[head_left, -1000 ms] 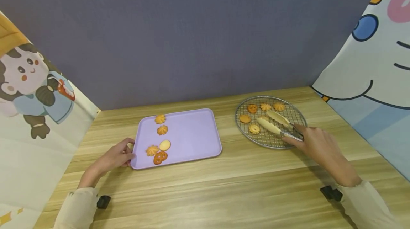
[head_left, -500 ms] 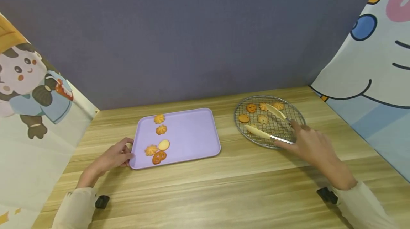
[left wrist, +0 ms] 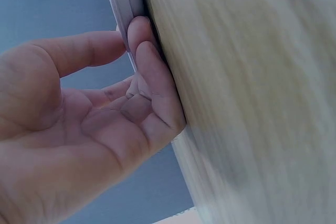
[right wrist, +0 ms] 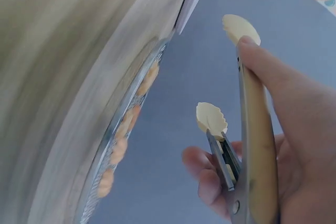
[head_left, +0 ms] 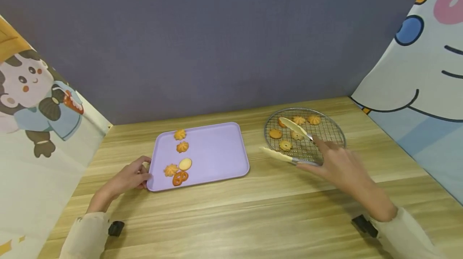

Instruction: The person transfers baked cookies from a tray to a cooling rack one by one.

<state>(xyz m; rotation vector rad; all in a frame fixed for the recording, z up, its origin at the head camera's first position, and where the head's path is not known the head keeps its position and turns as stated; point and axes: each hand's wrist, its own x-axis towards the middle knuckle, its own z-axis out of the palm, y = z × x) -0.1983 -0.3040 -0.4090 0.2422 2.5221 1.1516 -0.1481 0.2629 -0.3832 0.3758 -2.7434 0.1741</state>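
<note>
In the head view my left hand (head_left: pixel 134 174) holds the near left corner of the lilac tray (head_left: pixel 217 150). The left wrist view shows the thumb at the tray rim (left wrist: pixel 123 3) and fingers curled under it. Several cookies lie on the tray's left part, among them a pretzel-shaped cookie (head_left: pixel 180 178) and a pale round cookie (head_left: pixel 185 164). My right hand (head_left: pixel 338 166) grips metal tongs (right wrist: pixel 261 166) with cream scalloped tips, spread wide with nothing between them. They hang over the round wire rack (head_left: pixel 325 146), one tip partly covering a brown cookie (head_left: pixel 281 123).
On the rack lie several cookies, including a ring-shaped cookie (head_left: pixel 285 145), a round cookie (head_left: pixel 275 134) and a flower-shaped cookie (head_left: pixel 314 120). Tray and rack stand side by side on a wood-grain table (head_left: pixel 231 218). A grey-blue wall (head_left: pixel 224 50) rises behind, with printed cartoon panels at both sides.
My right hand has moved the tongs leftward over the rack, and their tips have spread much wider. A ring-shaped cookie covered half a second ago shows again. The left hand stays at the tray.
</note>
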